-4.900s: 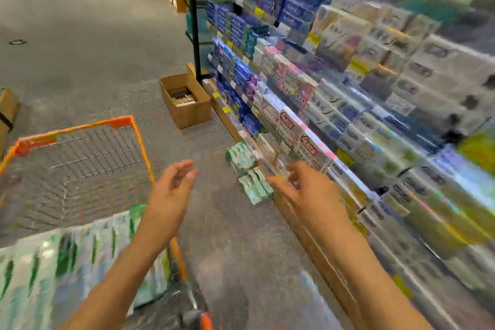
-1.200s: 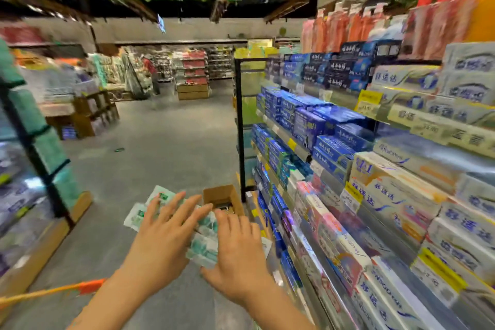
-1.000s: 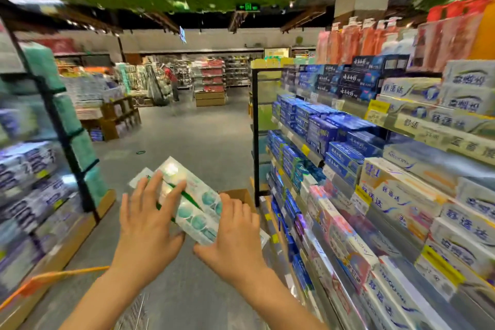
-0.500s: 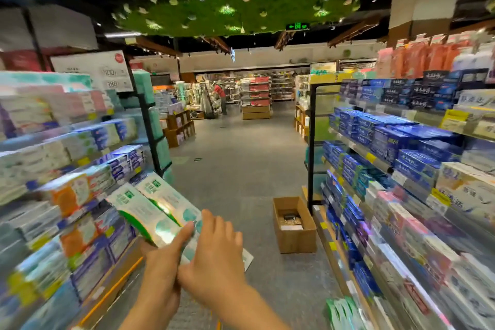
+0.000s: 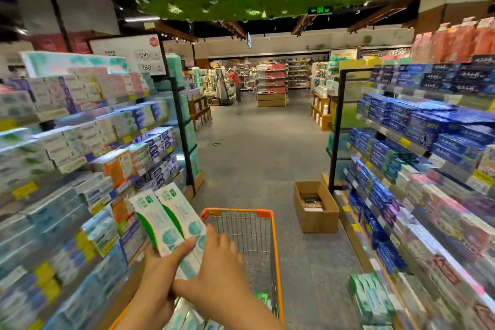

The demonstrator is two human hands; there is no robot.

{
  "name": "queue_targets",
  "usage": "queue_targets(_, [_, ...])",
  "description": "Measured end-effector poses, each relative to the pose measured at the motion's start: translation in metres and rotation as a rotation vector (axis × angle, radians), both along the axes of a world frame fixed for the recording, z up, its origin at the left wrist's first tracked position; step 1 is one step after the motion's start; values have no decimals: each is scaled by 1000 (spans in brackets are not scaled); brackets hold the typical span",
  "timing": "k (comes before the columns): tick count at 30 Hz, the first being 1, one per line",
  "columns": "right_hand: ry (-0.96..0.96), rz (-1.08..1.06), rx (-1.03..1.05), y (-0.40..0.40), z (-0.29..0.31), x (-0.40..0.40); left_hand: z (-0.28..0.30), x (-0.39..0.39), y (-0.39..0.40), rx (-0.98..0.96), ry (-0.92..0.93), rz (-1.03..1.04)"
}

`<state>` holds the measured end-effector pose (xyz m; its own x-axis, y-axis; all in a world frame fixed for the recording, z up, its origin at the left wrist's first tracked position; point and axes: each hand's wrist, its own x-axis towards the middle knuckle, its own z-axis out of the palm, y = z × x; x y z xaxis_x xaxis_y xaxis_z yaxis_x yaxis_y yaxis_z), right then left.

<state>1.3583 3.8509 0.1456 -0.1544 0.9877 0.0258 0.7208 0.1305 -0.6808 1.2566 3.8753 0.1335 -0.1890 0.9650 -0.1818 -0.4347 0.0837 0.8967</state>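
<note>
Toothpaste boxes [image 5: 171,220] by cart [image 5: 235,211]; shop aisle [image 5: 262,158]

The floor [image 5: 262,158] bears a cart [image 5: 237,212] (orange-rimmed), cardboard box [image 5: 318,220].

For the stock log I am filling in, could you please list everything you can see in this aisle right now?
toothpaste boxes: two, white and green, held left of the cart
cart: one, orange rim, grey wire, straight ahead
cardboard box: one, brown, floor by the right shelves
left shelves: one run, pale cartons
right shelves: one run, mostly blue cartons
left hand: grips the boxes
right hand: fingers straight, against them
</note>
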Motion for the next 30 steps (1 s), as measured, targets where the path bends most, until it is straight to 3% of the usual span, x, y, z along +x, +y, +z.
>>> queue_targets(12, [524,-40,-337,52,-58,-23,-49,-47,38,-94,-13,-319])
queue_targets(21, [697,-265,-378,83,-106,-44,-85,-73,94,-138,112,-593])
queue_targets(30, [727,-659,-467,94,-180,-29,-145,-120,132,-334,234,-559])
